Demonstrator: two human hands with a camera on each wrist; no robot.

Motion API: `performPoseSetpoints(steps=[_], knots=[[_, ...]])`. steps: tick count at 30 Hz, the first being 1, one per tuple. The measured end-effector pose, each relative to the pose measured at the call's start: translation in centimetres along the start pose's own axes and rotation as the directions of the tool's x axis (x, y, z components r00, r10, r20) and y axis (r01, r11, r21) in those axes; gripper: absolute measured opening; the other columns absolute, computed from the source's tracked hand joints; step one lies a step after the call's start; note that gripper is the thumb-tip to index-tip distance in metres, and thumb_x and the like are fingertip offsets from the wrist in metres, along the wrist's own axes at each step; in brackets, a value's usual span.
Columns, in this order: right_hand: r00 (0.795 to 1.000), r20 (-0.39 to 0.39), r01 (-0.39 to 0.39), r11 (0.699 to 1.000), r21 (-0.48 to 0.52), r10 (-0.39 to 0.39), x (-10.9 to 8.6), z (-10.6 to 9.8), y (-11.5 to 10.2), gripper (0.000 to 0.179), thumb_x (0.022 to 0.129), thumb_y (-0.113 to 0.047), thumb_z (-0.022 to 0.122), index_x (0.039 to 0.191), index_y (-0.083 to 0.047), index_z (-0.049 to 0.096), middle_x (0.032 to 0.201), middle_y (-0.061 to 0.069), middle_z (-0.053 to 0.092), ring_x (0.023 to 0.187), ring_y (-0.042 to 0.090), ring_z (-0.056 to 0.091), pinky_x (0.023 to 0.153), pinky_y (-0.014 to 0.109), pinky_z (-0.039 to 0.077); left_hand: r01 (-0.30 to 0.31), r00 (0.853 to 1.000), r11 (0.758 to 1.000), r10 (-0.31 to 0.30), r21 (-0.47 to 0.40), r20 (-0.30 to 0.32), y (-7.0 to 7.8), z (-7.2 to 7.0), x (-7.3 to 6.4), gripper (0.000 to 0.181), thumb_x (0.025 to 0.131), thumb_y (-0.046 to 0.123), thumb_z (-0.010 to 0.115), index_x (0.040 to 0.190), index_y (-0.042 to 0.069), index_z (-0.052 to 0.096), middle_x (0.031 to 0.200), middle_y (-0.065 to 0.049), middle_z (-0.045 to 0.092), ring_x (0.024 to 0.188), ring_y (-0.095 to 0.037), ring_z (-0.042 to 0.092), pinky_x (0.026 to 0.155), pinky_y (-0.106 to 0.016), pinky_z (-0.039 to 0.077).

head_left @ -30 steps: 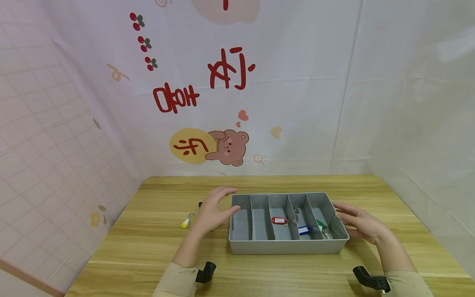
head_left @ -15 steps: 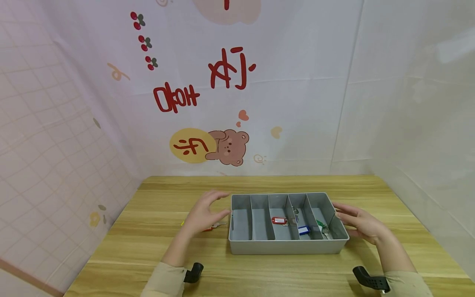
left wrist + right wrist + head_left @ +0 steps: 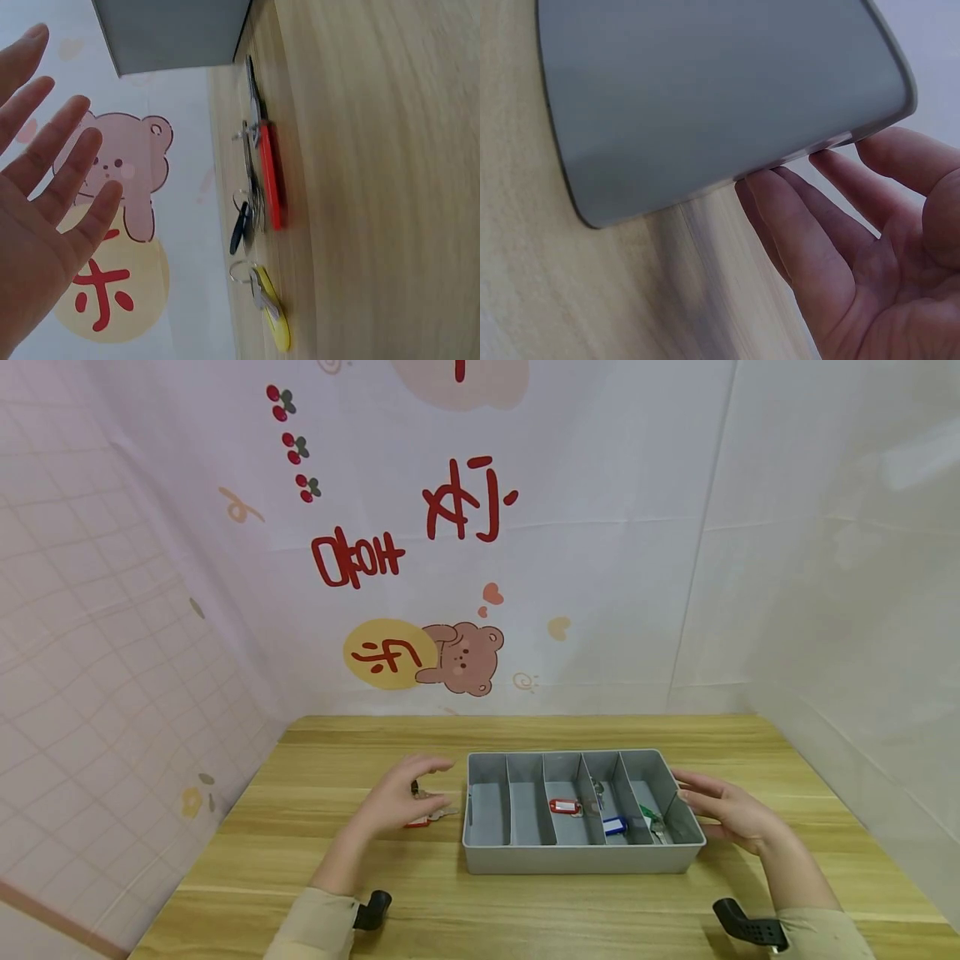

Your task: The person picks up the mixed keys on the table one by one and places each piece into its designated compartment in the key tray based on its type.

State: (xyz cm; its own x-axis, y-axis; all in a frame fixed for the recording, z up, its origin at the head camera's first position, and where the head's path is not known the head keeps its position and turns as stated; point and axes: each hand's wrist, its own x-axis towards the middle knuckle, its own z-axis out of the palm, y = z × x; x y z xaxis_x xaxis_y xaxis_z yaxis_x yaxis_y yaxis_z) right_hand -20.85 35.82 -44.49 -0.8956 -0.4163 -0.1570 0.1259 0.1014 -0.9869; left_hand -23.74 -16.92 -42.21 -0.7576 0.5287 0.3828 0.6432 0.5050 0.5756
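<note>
A grey tray (image 3: 577, 860) with divided compartments stands on the table. My right hand (image 3: 731, 814) is at its right end; in the right wrist view the fingertips (image 3: 769, 184) rest against the outer wall. To the tray's left, my left hand (image 3: 393, 797) hangs over several keys with its fingers spread, holding nothing. Near it in the left wrist view lie a key with a red tag (image 3: 271, 180), one with a black tag (image 3: 238, 229) and one with a yellow tag (image 3: 274, 315). The head view has the yellow tag hidden behind the left hand.
Inside the tray, a red-tagged key (image 3: 564, 807) lies in the middle compartment, a blue-tagged key (image 3: 615, 825) in the one to its right and a green-tagged key (image 3: 657, 828) in the rightmost. A printed cloth (image 3: 600, 568) hangs behind the wooden table (image 3: 525, 914).
My left hand has moved left and somewhat lower, away from the tray's left end and over the loose keys. The right hand and the tray have stayed put.
</note>
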Motion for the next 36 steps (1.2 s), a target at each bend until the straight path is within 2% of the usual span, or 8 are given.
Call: performPoseSetpoints(steps=[9, 16, 24, 30, 34, 36], knots=[[1.000, -0.019, -0.009, 1.000, -0.011, 0.008, 0.0, 0.0, 0.0, 0.058, 0.107, -0.017, 0.047, 0.154, 0.004, 0.022, 0.131, -0.008, 0.055, 0.112, 0.006, 0.060, 0.091, 0.042, 0.053, -0.053, 0.995, 0.998, 0.050, 0.036, 0.081, -1.1, -0.4, -0.6, 0.051, 0.081, 0.014, 0.083, 0.128, 0.006, 0.065, 0.129, -0.010, 0.063, 0.122, -0.031, 0.054, 0.099, -0.050, 0.044], [1.000, -0.018, -0.011, 1.000, -0.008, 0.011, 0.0, 0.1, 0.0, 0.057, 0.106, -0.017, 0.048, 0.155, 0.002, 0.024, 0.131, -0.008, 0.054, 0.111, 0.005, 0.060, 0.091, 0.042, 0.052, -0.015, 0.987, 0.996, 0.002, 0.085, 0.160, -2.2, -0.4, -1.1, 0.050, 0.082, 0.010, 0.082, 0.129, 0.009, 0.065, 0.128, -0.006, 0.063, 0.121, -0.029, 0.054, 0.100, -0.050, 0.044], [1.000, -0.017, -0.007, 1.000, -0.017, 0.007, 0.0, 0.1, -0.1, 0.058, 0.106, -0.017, 0.047, 0.155, 0.003, 0.022, 0.131, -0.008, 0.054, 0.112, 0.005, 0.059, 0.091, 0.042, 0.052, -0.020, 0.971, 0.997, 0.002, 0.074, 0.238, -2.9, -0.4, -1.2, 0.045, 0.081, 0.006, 0.081, 0.124, 0.011, 0.068, 0.126, -0.002, 0.065, 0.116, -0.025, 0.056, 0.097, -0.046, 0.046], [1.000, -0.011, -0.005, 1.000, -0.007, 0.005, 0.0, 0.0, 0.1, 0.057, 0.106, -0.016, 0.047, 0.155, 0.003, 0.023, 0.130, -0.009, 0.055, 0.112, 0.005, 0.060, 0.091, 0.042, 0.052, -0.031, 0.956, 0.996, 0.004, 0.086, 0.292, -3.2, -0.6, -1.1, 0.042, 0.082, 0.002, 0.080, 0.122, 0.006, 0.069, 0.127, -0.008, 0.064, 0.120, -0.030, 0.055, 0.099, -0.049, 0.045], [1.000, -0.007, -0.001, 1.000, -0.005, 0.001, 0.0, 0.0, 0.1, 0.057, 0.107, -0.016, 0.046, 0.154, 0.004, 0.022, 0.130, -0.009, 0.055, 0.112, 0.006, 0.060, 0.091, 0.042, 0.052, -0.020, 0.951, 0.997, -0.003, 0.070, 0.309, -3.2, -0.7, -1.1, 0.041, 0.082, 0.003, 0.080, 0.122, 0.005, 0.070, 0.126, -0.007, 0.065, 0.120, -0.030, 0.056, 0.098, -0.050, 0.046], [1.000, -0.008, -0.003, 1.000, -0.009, 0.003, 0.1, 0.0, 0.1, 0.057, 0.107, -0.016, 0.046, 0.155, 0.004, 0.022, 0.131, -0.007, 0.054, 0.112, 0.007, 0.060, 0.091, 0.042, 0.052, -0.028, 0.950, 0.999, 0.012, 0.047, 0.312, -3.4, -0.7, -1.2, 0.040, 0.082, 0.002, 0.080, 0.121, 0.004, 0.070, 0.124, -0.007, 0.066, 0.117, -0.030, 0.057, 0.096, -0.051, 0.047]])
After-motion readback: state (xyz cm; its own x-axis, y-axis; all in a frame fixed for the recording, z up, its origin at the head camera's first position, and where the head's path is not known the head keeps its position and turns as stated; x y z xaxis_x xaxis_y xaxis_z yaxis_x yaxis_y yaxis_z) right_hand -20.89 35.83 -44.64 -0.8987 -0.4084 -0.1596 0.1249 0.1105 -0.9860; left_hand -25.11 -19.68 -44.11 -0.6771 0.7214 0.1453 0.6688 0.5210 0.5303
